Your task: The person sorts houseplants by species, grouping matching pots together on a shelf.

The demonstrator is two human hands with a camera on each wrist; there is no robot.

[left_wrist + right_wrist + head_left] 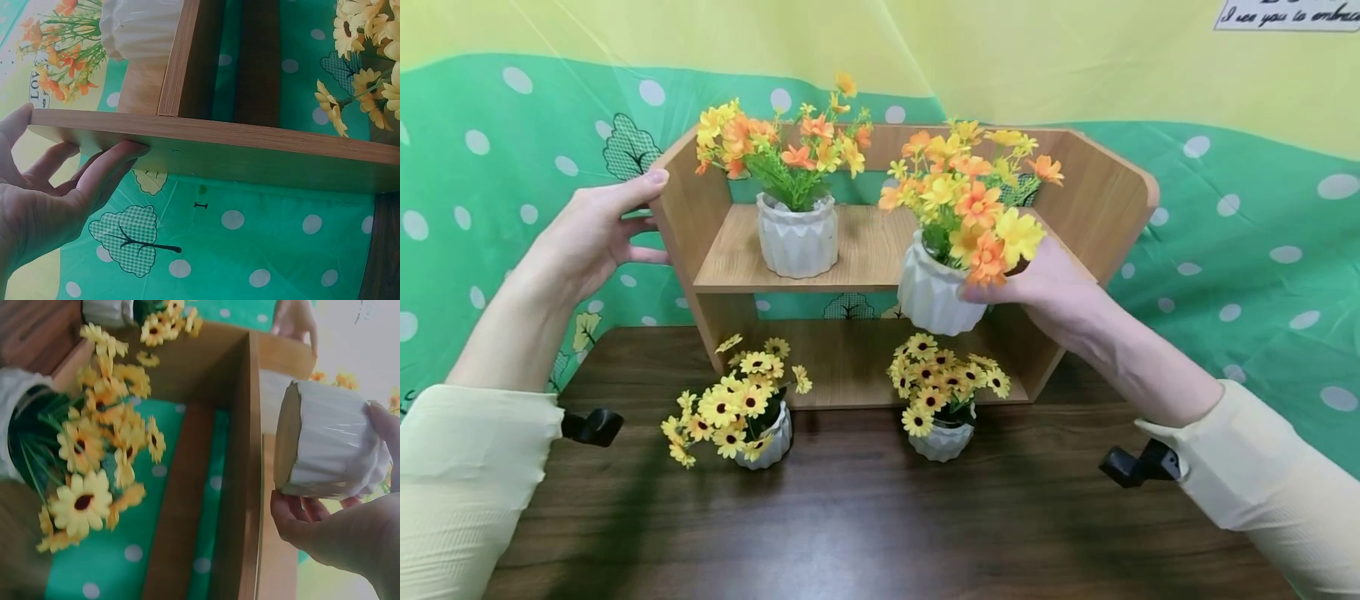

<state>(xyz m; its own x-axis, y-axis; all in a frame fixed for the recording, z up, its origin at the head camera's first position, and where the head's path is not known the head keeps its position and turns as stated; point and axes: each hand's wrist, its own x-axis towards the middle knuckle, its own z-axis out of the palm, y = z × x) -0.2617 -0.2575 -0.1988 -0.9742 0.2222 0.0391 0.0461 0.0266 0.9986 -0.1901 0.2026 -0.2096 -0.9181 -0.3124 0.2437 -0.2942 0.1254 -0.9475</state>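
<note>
A small two-tier wooden shelf (865, 242) stands on the dark table. My left hand (598, 221) grips the upper edge of its left side panel, thumb on top and fingers along the outer face, as the left wrist view shows. In my right hand (1037, 287) is a white fluted flowerpot (928, 292) with orange and yellow flowers. The pot hangs just in front of the upper board's right half, and the right wrist view shows its bare base (287, 437). Another white pot (797, 237) with similar flowers stands on the upper board's left half.
Two white pots with yellow daisy-like flowers stand on the table before the shelf, one at left (771, 442), one at right (942, 442). Behind hangs a green and yellow cloth (1240, 217) with white dots. The dark wooden table (850, 525) stretches toward me.
</note>
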